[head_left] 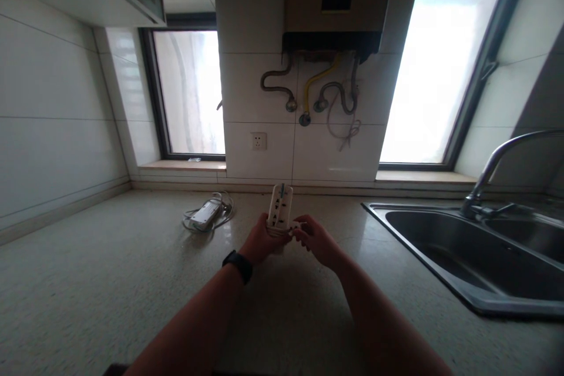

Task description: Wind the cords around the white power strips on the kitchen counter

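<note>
A white power strip (281, 207) with dark sockets stands tilted up above the counter, its face toward me. My left hand (261, 241) is closed around its lower end; a dark watch sits on that wrist. White cord is wrapped about the strip's lower part. At its lower right, my right hand (312, 236) pinches a small white piece, which looks like the cord's plug end, though it is too small to be sure. To the left, a second white power strip (207, 213) lies on the counter with its cord looped around it.
The speckled counter (132, 282) runs up to a tiled wall. A steel sink (423, 229) with a curved faucet (489, 164) is at the right. A wall outlet (259, 141) and a water heater (339, 0) with hoses are on the wall, between two windows.
</note>
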### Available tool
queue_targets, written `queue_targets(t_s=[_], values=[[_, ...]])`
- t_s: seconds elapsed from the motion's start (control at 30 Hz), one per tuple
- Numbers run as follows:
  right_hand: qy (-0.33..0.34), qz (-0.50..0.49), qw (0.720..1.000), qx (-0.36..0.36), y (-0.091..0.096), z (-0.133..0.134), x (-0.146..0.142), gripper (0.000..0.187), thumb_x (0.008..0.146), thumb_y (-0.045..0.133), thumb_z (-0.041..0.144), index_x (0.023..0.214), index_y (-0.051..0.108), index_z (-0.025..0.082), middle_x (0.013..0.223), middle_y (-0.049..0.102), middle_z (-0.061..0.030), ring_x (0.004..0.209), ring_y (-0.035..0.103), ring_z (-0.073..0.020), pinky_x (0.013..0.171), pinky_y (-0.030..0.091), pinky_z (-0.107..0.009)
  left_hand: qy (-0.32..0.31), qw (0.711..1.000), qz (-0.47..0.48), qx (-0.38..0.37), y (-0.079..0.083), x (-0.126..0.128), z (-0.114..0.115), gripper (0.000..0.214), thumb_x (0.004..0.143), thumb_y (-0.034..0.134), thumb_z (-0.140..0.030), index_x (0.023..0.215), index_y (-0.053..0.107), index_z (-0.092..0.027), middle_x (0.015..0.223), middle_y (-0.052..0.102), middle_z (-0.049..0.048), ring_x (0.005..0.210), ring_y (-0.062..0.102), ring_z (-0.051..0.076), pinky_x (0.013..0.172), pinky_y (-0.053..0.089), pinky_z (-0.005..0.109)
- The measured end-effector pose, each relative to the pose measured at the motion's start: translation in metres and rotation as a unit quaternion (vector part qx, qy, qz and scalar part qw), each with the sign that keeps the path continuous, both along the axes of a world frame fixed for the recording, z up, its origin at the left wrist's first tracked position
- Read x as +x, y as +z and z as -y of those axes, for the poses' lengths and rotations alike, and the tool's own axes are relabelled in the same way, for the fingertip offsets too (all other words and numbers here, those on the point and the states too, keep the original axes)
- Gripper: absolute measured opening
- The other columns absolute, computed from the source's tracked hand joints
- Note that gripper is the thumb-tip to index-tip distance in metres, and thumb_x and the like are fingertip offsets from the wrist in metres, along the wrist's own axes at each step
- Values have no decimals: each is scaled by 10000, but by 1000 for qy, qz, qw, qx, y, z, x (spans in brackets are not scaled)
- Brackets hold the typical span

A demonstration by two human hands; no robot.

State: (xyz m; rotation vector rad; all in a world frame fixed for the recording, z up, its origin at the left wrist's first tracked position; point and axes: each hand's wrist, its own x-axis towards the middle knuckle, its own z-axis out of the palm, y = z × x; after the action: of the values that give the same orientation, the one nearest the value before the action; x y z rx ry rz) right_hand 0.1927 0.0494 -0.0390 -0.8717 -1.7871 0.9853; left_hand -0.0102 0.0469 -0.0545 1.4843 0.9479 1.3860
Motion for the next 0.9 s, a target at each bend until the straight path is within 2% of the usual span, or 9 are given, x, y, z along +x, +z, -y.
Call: queue_targets(t_s=[0.1,0.17,0.27,0.4,0.53,0.73,0.9], values=[[28,22,999,18,3,4,2,448,851,659,439,1228,544,226,870,565,-2,704,528,-133,561,428,-246,50,999,-12,16,0,0,-5,655,601,921,-398,1086,547,-166,985,711,118,859,691,243,677,528,307],[39,19,999,22,4,7,3,475,843,675,416,1264,545,238,941,567,-20,743,530,-136,595,448,-254,56,998,13,-1,1,1,-6,665,600,922,-404,1086,537,-164,993,711,124,865,693,247,694,539,321],[71,-2,997,9,6,8,5,458,846,665,377,1272,555,247,985,571,-32,776,534,-144,624,461,-266,19,997,58,-46,3,3,-3,651,648,894,-423,1113,517,-166,1035,706,134,886,700,253,725,550,345],[100,-28,994,-19,4,6,10,414,838,624,321,1239,567,240,917,570,-18,798,547,-160,635,458,-274,-39,988,120,-84,5,5,1,559,769,789,-481,1141,506,-173,1081,693,139,894,709,254,738,557,373],[64,1,998,-18,1,4,9,393,844,583,292,1231,555,225,875,548,-6,737,521,-142,623,428,-269,-54,985,144,-79,4,6,1,564,754,796,-452,1157,513,-177,1094,689,141,927,710,265,755,557,385],[-11,28,999,14,-4,0,5,516,835,565,254,1330,424,223,1002,555,-37,770,523,-139,672,438,-286,-27,987,139,-72,2,6,-3,554,726,810,-422,1119,511,-171,1071,698,150,877,713,251,760,563,399],[-8,62,998,21,-8,-4,9,517,797,588,186,1290,437,197,1023,607,-58,771,562,-138,706,456,-300,-9,990,123,-68,5,6,-1,542,719,824,-426,1089,519,-173,1037,707,141,851,718,242,756,565,385]])
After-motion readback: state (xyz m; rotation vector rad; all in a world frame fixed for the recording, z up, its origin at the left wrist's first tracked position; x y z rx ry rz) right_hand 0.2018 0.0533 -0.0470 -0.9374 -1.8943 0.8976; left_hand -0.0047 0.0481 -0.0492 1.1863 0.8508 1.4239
